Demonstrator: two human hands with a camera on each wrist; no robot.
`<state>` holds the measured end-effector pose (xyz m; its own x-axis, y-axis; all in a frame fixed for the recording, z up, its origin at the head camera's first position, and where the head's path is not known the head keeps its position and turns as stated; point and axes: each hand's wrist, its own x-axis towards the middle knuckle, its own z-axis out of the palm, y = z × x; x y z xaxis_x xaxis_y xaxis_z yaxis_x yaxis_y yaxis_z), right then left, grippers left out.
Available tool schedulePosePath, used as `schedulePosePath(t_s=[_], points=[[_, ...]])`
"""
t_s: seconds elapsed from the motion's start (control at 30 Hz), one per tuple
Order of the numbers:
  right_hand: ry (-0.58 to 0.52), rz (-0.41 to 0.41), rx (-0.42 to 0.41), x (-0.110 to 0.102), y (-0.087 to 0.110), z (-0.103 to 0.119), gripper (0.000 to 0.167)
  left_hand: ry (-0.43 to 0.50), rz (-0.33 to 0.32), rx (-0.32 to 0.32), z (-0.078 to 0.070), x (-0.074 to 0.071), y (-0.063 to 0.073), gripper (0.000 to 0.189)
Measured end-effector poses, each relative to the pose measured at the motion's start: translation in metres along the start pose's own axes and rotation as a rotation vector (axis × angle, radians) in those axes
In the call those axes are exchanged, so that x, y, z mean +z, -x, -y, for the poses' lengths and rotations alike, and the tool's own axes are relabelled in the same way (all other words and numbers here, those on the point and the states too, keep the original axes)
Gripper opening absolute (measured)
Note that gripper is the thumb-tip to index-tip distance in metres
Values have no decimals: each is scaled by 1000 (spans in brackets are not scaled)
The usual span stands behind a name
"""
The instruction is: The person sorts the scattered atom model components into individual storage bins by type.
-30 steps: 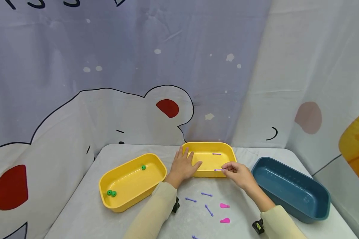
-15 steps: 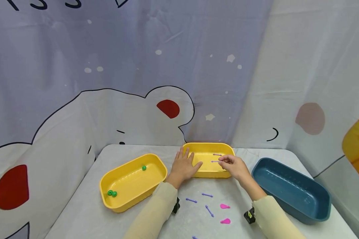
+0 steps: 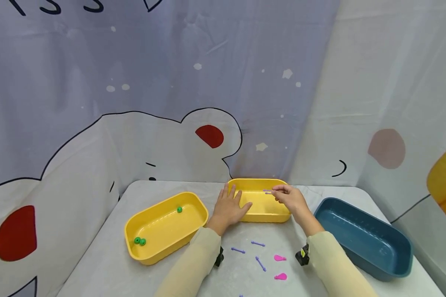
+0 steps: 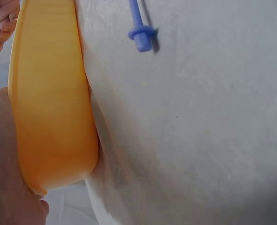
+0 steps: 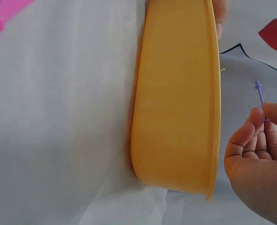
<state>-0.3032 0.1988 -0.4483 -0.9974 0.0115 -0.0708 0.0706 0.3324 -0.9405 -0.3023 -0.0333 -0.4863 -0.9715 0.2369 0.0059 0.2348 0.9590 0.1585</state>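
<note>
A thin purple stick [image 5: 259,91] with small knobbed ends is pinched between the thumb and fingertips of my right hand [image 3: 292,202], held above the far yellow tray [image 3: 269,217]. Another purple stick [image 3: 268,193] lies inside that tray, partly overlapped by the right hand's fingers in the head view. My left hand [image 3: 228,209] has its fingers spread and rests over the left end of the same tray. From the right wrist, the tray's outer wall [image 5: 178,98] is seen beside the raised stick.
On the white table lie several more purple sticks [image 3: 260,263] and two pink teardrop-shaped pieces [image 3: 281,276]. A second yellow tray [image 3: 171,235] at left holds green beads [image 3: 143,241]. A deep teal basin [image 3: 371,258] stands at right. A printed curtain [image 3: 171,152] hangs behind.
My right hand has carried its purple stick from the tray's near right edge farther back over the tray, toward the stick lying there. My left hand has stayed in place.
</note>
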Motion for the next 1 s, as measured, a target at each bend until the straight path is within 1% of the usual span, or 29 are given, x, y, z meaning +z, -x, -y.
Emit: schedulePosePath(t_s=[0.37,0.57,0.73,1.0], points=[[-40,-34,22,4,-12,3,30,-3,1,-7,0,2,1,81],[-29,-43,35,3,-18,2,30,-3,1,-12,-1,1,0,80],[-18,-46,43,2,-21,3,30,1,-11,-6,-1,1,0,79],[-37,-59,53,3,-23,7,30,-5,-9,-2,-1,1,1,80]])
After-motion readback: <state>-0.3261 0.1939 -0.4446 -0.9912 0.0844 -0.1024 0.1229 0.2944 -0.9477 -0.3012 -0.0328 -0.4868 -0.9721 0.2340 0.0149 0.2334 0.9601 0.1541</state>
